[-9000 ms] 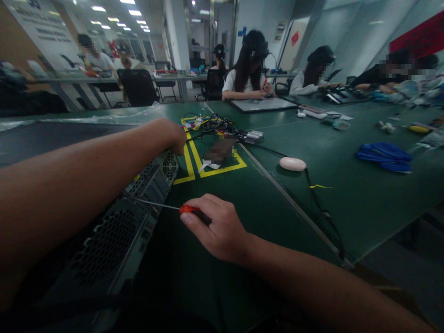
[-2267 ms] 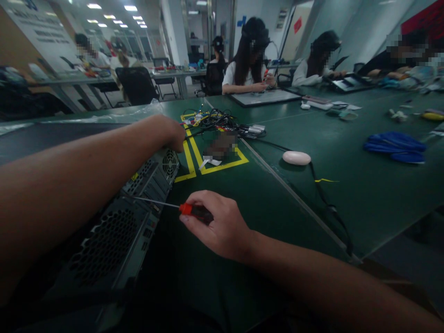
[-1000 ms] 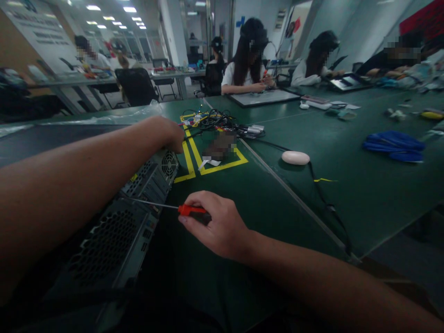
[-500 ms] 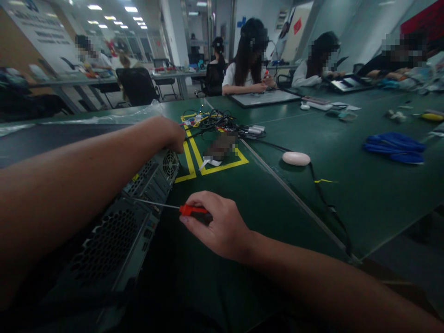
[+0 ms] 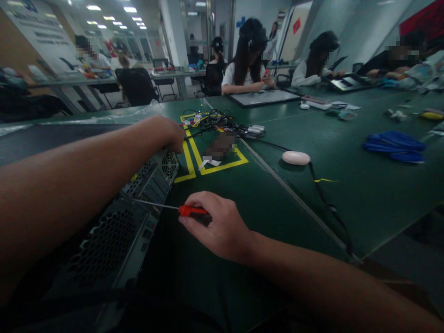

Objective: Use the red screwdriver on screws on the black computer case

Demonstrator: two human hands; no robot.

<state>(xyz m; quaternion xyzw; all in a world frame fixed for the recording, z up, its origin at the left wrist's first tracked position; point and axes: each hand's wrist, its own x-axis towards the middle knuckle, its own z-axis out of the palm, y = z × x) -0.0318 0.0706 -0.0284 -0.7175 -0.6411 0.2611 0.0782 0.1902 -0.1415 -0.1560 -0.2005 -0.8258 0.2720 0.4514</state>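
A computer case (image 5: 114, 236) lies on its side on the green table (image 5: 263, 203), its rear panel with vents and a fan grille facing me. My right hand (image 5: 218, 226) is closed round a screwdriver (image 5: 189, 211) with a red and black handle. Its thin shaft reaches left to the case's rear panel. My left arm stretches across the top of the case. My left hand (image 5: 171, 134) rests curled over the case's far top corner, near the fan grille.
Yellow tape lines (image 5: 208, 166) mark a box beyond the case, with a tangle of cables (image 5: 217, 121) in it. A pink oval object (image 5: 296, 157) with a black cord and blue cloth (image 5: 393, 145) lie to the right. Several people sit working at the far side.
Almost nothing differs. My right hand has shifted slightly on the screwdriver handle, whose red part shows a little differently. The left arm has stayed on the case.
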